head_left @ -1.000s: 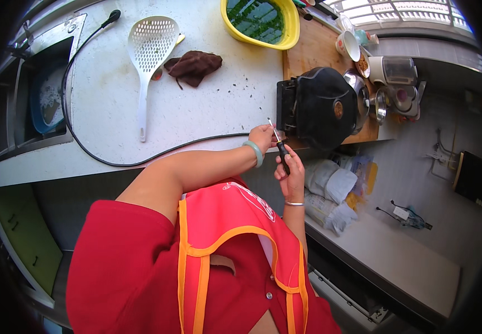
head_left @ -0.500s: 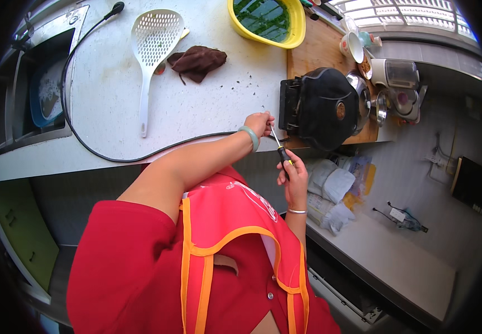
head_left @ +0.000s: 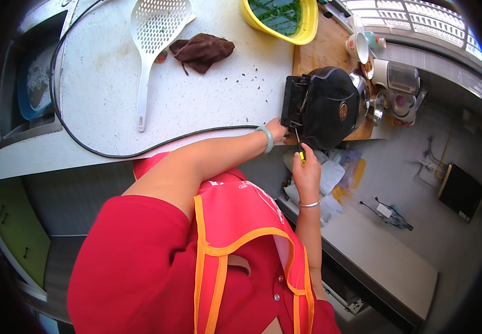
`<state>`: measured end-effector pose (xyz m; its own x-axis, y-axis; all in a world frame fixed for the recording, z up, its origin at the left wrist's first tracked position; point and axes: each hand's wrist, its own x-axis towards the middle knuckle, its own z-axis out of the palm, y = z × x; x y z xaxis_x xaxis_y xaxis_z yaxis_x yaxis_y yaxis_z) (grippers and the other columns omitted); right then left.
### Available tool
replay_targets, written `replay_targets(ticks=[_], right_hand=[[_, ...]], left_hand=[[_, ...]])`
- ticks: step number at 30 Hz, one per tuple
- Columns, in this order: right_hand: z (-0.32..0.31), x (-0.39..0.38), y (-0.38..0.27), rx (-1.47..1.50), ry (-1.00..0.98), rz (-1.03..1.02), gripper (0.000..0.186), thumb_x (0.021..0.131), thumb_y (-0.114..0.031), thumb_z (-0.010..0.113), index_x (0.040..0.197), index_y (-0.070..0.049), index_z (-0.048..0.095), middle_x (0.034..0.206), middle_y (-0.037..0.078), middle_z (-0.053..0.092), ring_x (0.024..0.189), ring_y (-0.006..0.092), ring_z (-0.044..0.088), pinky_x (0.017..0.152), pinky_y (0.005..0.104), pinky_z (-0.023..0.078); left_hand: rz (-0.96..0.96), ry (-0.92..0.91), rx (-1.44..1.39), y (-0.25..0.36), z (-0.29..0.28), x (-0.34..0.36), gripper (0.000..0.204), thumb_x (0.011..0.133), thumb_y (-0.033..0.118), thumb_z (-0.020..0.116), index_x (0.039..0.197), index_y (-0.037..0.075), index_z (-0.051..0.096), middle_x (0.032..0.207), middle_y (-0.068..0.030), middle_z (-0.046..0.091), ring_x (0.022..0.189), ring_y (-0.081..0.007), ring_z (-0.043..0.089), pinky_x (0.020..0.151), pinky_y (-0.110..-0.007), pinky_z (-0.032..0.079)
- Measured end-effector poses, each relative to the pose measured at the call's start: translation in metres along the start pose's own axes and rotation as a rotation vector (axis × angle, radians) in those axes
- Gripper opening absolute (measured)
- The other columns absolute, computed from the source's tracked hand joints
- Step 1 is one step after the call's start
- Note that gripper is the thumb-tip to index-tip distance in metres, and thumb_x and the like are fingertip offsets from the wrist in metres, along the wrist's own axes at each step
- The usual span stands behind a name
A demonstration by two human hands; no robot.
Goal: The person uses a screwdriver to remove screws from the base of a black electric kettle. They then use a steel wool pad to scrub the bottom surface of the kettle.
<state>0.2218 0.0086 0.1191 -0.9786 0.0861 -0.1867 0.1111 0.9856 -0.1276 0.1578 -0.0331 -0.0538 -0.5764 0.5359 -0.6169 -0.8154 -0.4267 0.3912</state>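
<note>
Head view: the right hand has its fingers closed around the black-and-yellow handle of a screwdriver, whose metal shaft points up to the near corner of a black rounded appliance, on its hinged side. Whether the tip meets a screw cannot be made out. The left hand, wearing a pale green bangle at the wrist, is at that same corner; its fingertips are partly hidden, so whether the fingers pinch anything cannot be told. A silver bangle is on the right wrist. The appliance sits on a wooden board, close to the front edge of the white worktop. A black cord runs along that edge and ends, as far as visible, behind the left wrist. Farther back on the worktop lie a white perforated skimmer and, beside it, a crumpled brown cloth. A yellow basin holding greens in liquid stands beyond the cloth, near the board.
</note>
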Motion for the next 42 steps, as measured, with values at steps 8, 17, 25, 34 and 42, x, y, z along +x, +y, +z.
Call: replay_targets(ticks=[8, 17, 25, 34, 42], right_hand=[[-0.011, 0.021, -0.021, -0.412, -0.181, -0.056, 0.033, 0.084, -0.02, 0.053, 0.114, -0.006, 0.055, 0.087, 0.021, 0.06, 0.073, 0.0371, 0.062, 0.064, 0.0445, 0.05], [0.001, 0.025, -0.03, -0.52, -0.189, -0.067, 0.035, 0.082, -0.017, 0.054, 0.114, -0.004, 0.055, 0.083, 0.019, 0.06, 0.068, 0.0349, 0.063, 0.059, 0.0427, 0.051], [0.001, 0.034, -0.028, -0.573, -0.316, 0.046, 0.038, 0.08, -0.022, 0.053, 0.114, -0.004, 0.057, 0.083, 0.021, 0.063, 0.072, 0.0368, 0.063, 0.066, 0.0447, 0.051], [-0.024, 0.056, 0.011, -0.001, -0.357, 0.132, 0.039, 0.077, -0.02, 0.058, 0.111, 0.001, 0.059, 0.097, 0.026, 0.062, 0.092, 0.0374, 0.06, 0.081, 0.0392, 0.047], [-0.02, 0.044, -0.019, -0.416, -0.377, 0.126, 0.039, 0.081, -0.024, 0.052, 0.114, -0.002, 0.057, 0.09, 0.018, 0.066, 0.081, 0.0356, 0.064, 0.072, 0.0438, 0.05]], left_hand=[[-0.088, -0.007, 0.018, 0.016, -0.006, 0.035, 0.049, 0.088, 0.018, 0.057, 0.13, 0.007, 0.036, 0.109, -0.0108, 0.058, 0.086, -0.0208, 0.061, 0.069, -0.033, 0.052], [-0.041, -0.079, 0.043, 0.011, -0.012, 0.057, 0.044, 0.085, 0.029, 0.063, 0.114, -0.001, 0.047, 0.098, -0.011, 0.061, 0.077, -0.021, 0.062, 0.063, -0.034, 0.053], [-0.036, -0.008, 0.083, -0.003, 0.001, 0.043, 0.045, 0.087, 0.026, 0.061, 0.116, -0.002, 0.042, 0.105, -0.0118, 0.057, 0.089, -0.0214, 0.06, 0.07, -0.033, 0.053], [-0.028, 0.072, -0.033, -0.005, 0.008, 0.047, 0.046, 0.088, 0.022, 0.059, 0.121, -0.001, 0.037, 0.113, -0.0129, 0.053, 0.096, -0.0236, 0.058, 0.074, -0.037, 0.054], [-0.081, 0.07, -0.058, -0.001, 0.007, 0.044, 0.042, 0.088, 0.02, 0.059, 0.119, 0.001, 0.037, 0.112, -0.0131, 0.053, 0.092, -0.0247, 0.06, 0.068, -0.037, 0.056]])
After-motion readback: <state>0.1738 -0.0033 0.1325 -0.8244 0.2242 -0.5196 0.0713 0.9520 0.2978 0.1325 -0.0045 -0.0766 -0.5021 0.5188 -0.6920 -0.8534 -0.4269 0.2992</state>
